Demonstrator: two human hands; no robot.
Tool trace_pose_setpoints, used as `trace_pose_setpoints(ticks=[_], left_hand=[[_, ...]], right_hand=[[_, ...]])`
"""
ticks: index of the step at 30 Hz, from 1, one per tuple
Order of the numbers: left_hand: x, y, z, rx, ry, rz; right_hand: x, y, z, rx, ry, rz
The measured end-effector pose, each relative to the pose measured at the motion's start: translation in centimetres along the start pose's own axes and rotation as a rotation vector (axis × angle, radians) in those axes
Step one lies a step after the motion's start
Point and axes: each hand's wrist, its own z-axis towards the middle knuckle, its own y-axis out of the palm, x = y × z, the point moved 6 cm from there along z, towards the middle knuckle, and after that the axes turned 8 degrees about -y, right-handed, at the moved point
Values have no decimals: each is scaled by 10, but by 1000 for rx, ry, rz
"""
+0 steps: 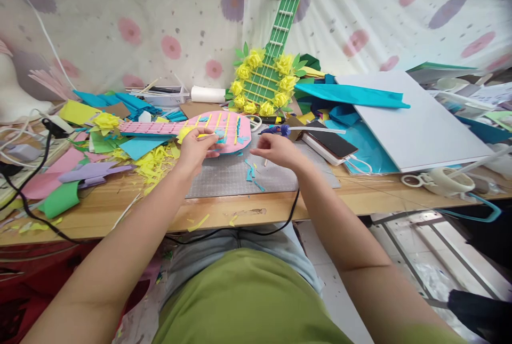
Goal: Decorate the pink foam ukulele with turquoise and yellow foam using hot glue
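My left hand [197, 151] is over the pink paper guitar [234, 133], its thumb and fingers pinched around a small light-blue paper piece [220, 135]. Yellow strings cross the guitar's body, and a yellow paper flower [106, 121] sits by the end of its pink neck. To the right of the body, my right hand [276, 150] hovers with fingers loosely curled and slightly apart, and I see nothing in them. Just behind that hand lies a blue glue gun [282, 129] with a clear glue stick in its back. Blue paper scraps [250, 172] lie on the grey cutting mat [216, 186].
A green paper guitar [262, 88] ringed with yellow flowers leans at the back. Right of the mat are a phone [330, 138] on a white power bank, a white board [416, 125] and a cup [446, 181]. Paper scraps [152, 165] crowd the left. A black cable [294, 208] hangs in front.
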Motion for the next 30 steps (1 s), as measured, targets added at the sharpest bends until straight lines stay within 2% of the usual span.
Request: trace_pose_setpoints(ticks=[2,6,11,16,22,25,28,30], left_hand=[[-7,6,0,10,-62,-108],[-16,16,0,20,-139,-366],[-19,16,0,71,-180,-532],[-20,14,-1,98,-174,-542],[-20,15,6,-1,-132,-439],[-14,7,6,3,-94,-322],[-2,-3,4,50,-8,-208],[4,-4,3,42,30,-137]], right_hand=[[-17,17,17,74,-117,288],[-33,48,42,195,-46,750],[-47,68,49,261,56,963],[-51,72,56,307,80,998],[-53,61,65,360,33,850],[-54,53,62,316,55,850],[-57,47,60,204,71,827],[-59,44,60,144,69,801]])
